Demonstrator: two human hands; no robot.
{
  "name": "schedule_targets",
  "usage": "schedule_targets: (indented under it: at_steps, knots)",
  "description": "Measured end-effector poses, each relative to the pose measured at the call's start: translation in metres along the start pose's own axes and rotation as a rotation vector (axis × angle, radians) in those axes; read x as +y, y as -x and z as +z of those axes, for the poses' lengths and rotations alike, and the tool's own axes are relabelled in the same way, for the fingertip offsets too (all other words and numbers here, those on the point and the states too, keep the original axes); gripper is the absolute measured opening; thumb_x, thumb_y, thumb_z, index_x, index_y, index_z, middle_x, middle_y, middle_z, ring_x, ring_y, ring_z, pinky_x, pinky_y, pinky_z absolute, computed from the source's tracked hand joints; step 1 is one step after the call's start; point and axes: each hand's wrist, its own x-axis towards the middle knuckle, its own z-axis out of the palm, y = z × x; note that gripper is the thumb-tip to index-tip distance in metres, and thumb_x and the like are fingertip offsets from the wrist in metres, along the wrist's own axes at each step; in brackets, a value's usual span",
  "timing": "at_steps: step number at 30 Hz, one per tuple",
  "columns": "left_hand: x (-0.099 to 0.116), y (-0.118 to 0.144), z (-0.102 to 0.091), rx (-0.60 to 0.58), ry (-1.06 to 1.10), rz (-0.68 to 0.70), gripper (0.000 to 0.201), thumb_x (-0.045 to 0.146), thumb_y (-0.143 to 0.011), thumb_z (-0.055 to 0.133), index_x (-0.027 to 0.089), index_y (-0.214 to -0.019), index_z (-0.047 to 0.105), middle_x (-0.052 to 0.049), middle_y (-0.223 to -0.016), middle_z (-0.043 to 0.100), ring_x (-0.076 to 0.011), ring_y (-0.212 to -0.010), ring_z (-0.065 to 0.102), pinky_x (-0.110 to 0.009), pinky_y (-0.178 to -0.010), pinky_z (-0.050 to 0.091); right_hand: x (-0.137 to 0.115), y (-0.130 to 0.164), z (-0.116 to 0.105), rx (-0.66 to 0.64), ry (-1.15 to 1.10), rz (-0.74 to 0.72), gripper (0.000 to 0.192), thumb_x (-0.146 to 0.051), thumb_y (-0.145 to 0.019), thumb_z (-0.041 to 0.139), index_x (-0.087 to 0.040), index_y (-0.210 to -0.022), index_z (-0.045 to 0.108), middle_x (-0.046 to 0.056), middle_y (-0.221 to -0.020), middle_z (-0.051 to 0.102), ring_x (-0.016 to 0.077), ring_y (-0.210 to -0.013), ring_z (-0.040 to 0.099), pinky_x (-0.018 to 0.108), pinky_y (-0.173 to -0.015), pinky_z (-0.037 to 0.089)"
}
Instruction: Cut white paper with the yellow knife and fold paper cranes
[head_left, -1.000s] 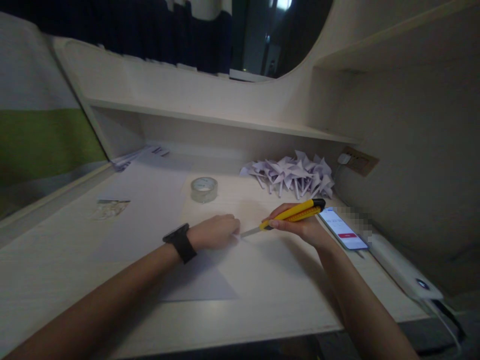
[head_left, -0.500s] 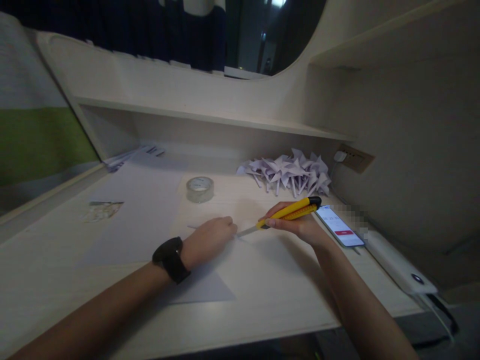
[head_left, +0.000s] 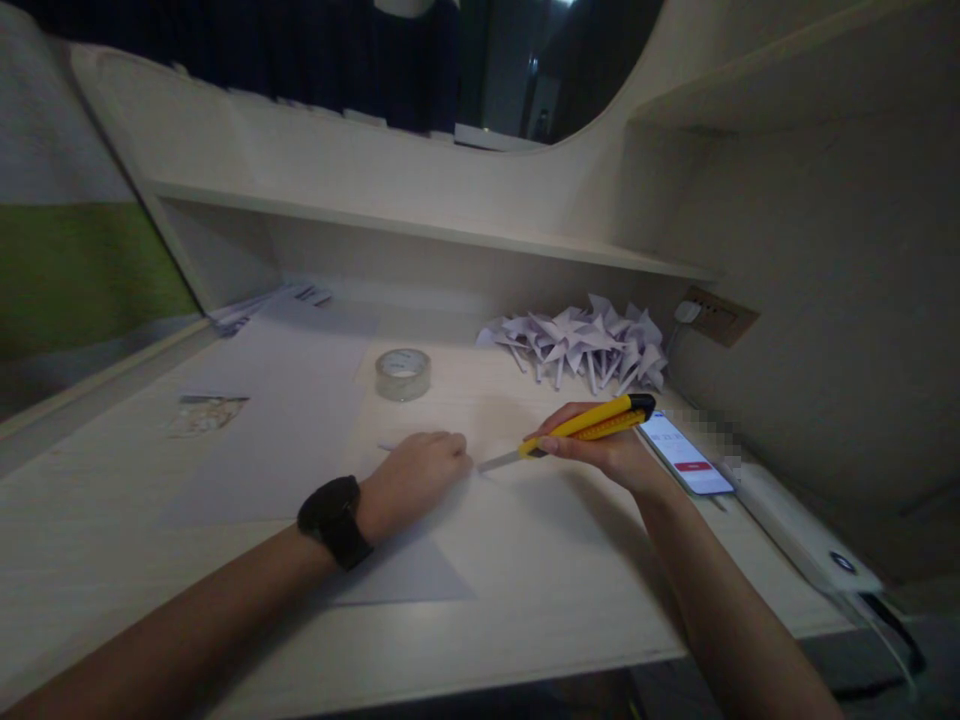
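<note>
My right hand (head_left: 589,445) holds a yellow and black utility knife (head_left: 592,425) with its blade out. The blade points left and down, its tip close to my left hand (head_left: 420,465). The fingers of my left hand are curled closed low over the desk, and what they hold is hidden. A thin pale tip (head_left: 385,447) shows just behind that hand, too small to name. Beneath my left wrist, which wears a black watch, lies a sheet of white paper (head_left: 420,580). A roll of clear tape (head_left: 403,375) sits beyond my left hand.
A heap of white paper pinwheels (head_left: 574,340) lies at the back. At the right are a lit phone (head_left: 686,455) and a long white box-shaped device (head_left: 810,530) with cables. Larger white sheets (head_left: 289,400) cover the left; a shelf (head_left: 420,228) overhangs the rear.
The view has shifted slightly. The knife and my right hand sit a little farther right, and the blade tip is slightly farther from my left hand. Both hands keep their hold.
</note>
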Motion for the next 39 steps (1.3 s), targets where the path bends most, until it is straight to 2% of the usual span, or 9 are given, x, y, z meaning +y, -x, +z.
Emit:
schedule_targets:
  at_steps: [9, 16, 21, 25, 27, 31, 35, 37, 39]
  knots:
    - [0.012, 0.001, -0.002, -0.017, 0.012, -0.063, 0.018, 0.015, -0.091, 0.048, 0.013, -0.085, 0.066, -0.009, -0.084, 0.063, -0.0208, -0.080, 0.059, -0.033, -0.071, 0.047, -0.002, 0.000, 0.003, 0.000, 0.004, 0.001, 0.018, -0.035, -0.071, 0.077, -0.022, -0.081, 0.071, 0.002, -0.080, 0.073, 0.0155, -0.074, 0.067, 0.027, -0.067, 0.054]
    - [0.021, 0.023, -0.031, -0.172, 0.014, -0.160, 0.022, 0.019, -0.093, 0.042, 0.014, -0.093, 0.064, -0.011, -0.083, 0.064, -0.0233, -0.072, 0.061, -0.035, -0.063, 0.046, -0.002, 0.000, 0.003, 0.001, -0.005, -0.004, 0.017, -0.033, -0.071, 0.077, -0.021, -0.081, 0.071, 0.002, -0.079, 0.073, 0.0156, -0.074, 0.067, 0.026, -0.067, 0.054]
    - [0.052, 0.043, -0.044, -0.150, 0.283, -0.110, 0.027, 0.041, -0.092, 0.049, 0.019, -0.102, 0.061, -0.007, -0.087, 0.064, -0.0219, -0.077, 0.060, -0.033, -0.067, 0.046, -0.001, 0.001, 0.001, -0.003, 0.001, -0.010, 0.017, -0.034, -0.072, 0.076, -0.021, -0.082, 0.071, 0.002, -0.081, 0.072, 0.0162, -0.074, 0.067, 0.027, -0.067, 0.054]
    - [0.080, 0.043, -0.038, -0.095, 0.383, -0.066, 0.065, 0.069, -0.076, 0.057, 0.020, -0.117, 0.056, -0.012, -0.106, 0.063, -0.0279, -0.089, 0.060, -0.038, -0.075, 0.048, 0.000, 0.000, 0.001, -0.002, -0.010, -0.004, 0.017, -0.034, -0.072, 0.076, -0.021, -0.082, 0.071, 0.003, -0.081, 0.072, 0.0166, -0.075, 0.067, 0.028, -0.069, 0.053]
    - [0.089, 0.038, -0.034, -0.072, 0.398, -0.049, 0.072, 0.069, -0.077, 0.055, 0.018, -0.128, 0.049, -0.014, -0.116, 0.060, -0.0305, -0.099, 0.058, -0.040, -0.082, 0.047, 0.001, 0.000, 0.001, 0.005, -0.012, -0.009, 0.017, -0.033, -0.072, 0.077, -0.021, -0.081, 0.071, 0.002, -0.081, 0.072, 0.0165, -0.076, 0.067, 0.027, -0.069, 0.053]
    - [0.103, 0.018, -0.025, -0.040, 0.359, -0.057, 0.068, 0.048, -0.087, 0.053, 0.011, -0.140, 0.035, -0.018, -0.133, 0.051, -0.0322, -0.118, 0.050, -0.044, -0.095, 0.041, 0.002, 0.000, 0.002, 0.021, -0.002, -0.004, 0.018, -0.034, -0.071, 0.077, -0.021, -0.082, 0.071, 0.003, -0.082, 0.072, 0.0170, -0.076, 0.067, 0.028, -0.069, 0.054]
    - [0.118, 0.004, -0.019, -0.006, 0.301, -0.056, 0.054, 0.039, -0.090, 0.047, 0.006, -0.133, 0.044, -0.020, -0.136, 0.049, -0.0325, -0.116, 0.050, -0.045, -0.095, 0.041, 0.001, 0.000, 0.002, 0.008, 0.004, 0.006, 0.019, -0.035, -0.071, 0.077, -0.021, -0.081, 0.071, 0.003, -0.081, 0.072, 0.0176, -0.076, 0.067, 0.027, -0.068, 0.054]
    - [0.124, 0.007, -0.021, -0.036, 0.276, 0.008, 0.038, 0.032, -0.090, 0.044, 0.009, -0.118, 0.057, -0.018, -0.119, 0.061, -0.0292, -0.102, 0.057, -0.042, -0.086, 0.045, 0.000, -0.001, 0.003, 0.012, -0.001, -0.001, 0.018, -0.034, -0.071, 0.077, -0.021, -0.081, 0.071, 0.003, -0.080, 0.073, 0.0173, -0.075, 0.068, 0.027, -0.068, 0.054]
    - [0.122, 0.018, -0.028, -0.106, 0.249, 0.113, 0.025, 0.029, -0.085, 0.049, 0.013, -0.091, 0.066, -0.014, -0.090, 0.067, -0.0262, -0.084, 0.059, -0.039, -0.077, 0.046, 0.000, -0.001, 0.003, 0.010, -0.011, -0.012, 0.018, -0.033, -0.071, 0.077, -0.020, -0.082, 0.071, 0.002, -0.080, 0.073, 0.0170, -0.075, 0.068, 0.027, -0.068, 0.055]
